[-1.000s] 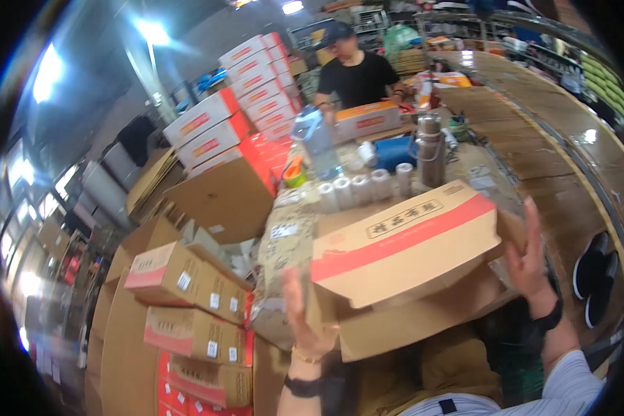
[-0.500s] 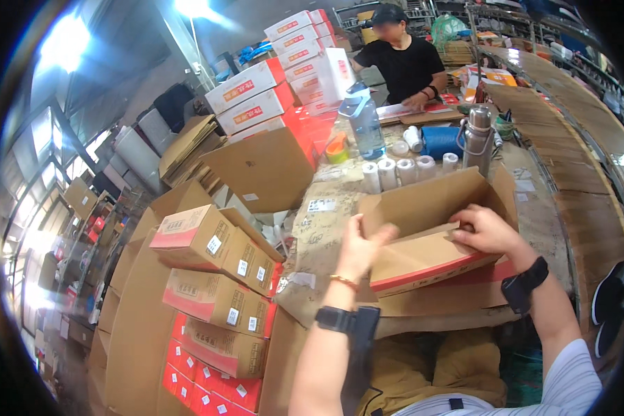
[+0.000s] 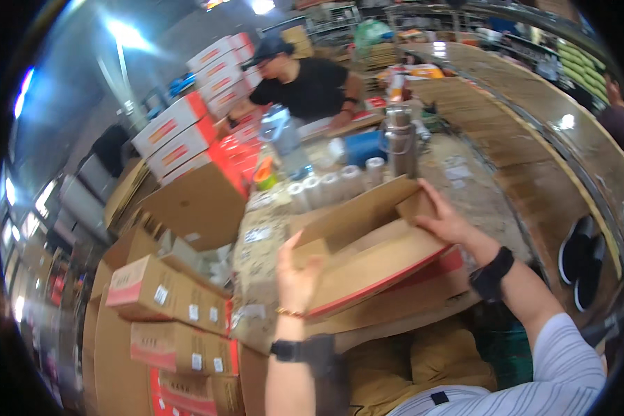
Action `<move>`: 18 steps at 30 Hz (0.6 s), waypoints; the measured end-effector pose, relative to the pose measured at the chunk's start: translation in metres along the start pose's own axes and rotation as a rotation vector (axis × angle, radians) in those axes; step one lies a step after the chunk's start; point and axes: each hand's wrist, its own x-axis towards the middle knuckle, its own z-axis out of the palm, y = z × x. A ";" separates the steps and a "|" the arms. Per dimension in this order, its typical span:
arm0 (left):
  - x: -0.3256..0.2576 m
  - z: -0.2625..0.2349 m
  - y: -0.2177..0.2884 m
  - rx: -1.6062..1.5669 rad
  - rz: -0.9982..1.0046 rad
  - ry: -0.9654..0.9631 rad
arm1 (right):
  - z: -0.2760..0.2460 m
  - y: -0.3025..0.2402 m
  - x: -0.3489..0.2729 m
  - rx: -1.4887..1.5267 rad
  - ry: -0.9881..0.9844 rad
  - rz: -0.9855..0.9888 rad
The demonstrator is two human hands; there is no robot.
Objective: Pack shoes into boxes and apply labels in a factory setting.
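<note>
An open, long brown cardboard box (image 3: 378,267) with a red lower edge lies tilted in front of me, its long back wall standing up and its short end flaps turned inward. At its left end is my left hand (image 3: 297,277), fingers upright along the outside and thumb at the near side. My right hand (image 3: 447,220) grips the right end, thumb by the inner flap and fingers on the outside corner. Beneath the box, a brown panel with a red strip (image 3: 440,281) shows on the paper-covered table (image 3: 253,253).
White rolls (image 3: 331,187), a blue water jug (image 3: 284,142), an orange-green tape roll (image 3: 264,173) and a steel flask (image 3: 401,145) stand behind the box. Packed cartons (image 3: 170,295) sit in a large carton at left. A co-worker (image 3: 305,87) is across the table, near stacked white-red boxes (image 3: 170,135).
My hands have moved to opposite ends of the box, and its end flaps now stand folded inward. The whole scene has shifted left in view. The co-worker has leaned toward the stacked boxes.
</note>
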 end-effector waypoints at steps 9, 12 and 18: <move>-0.011 0.016 0.073 0.602 -0.044 -0.065 | -0.036 -0.040 -0.001 -0.271 -0.127 0.056; -0.013 0.015 0.079 0.448 0.016 -0.001 | -0.037 -0.052 -0.010 -0.289 -0.055 0.071; -0.001 0.014 0.098 0.570 0.081 -0.036 | -0.049 -0.031 -0.030 0.168 0.140 0.047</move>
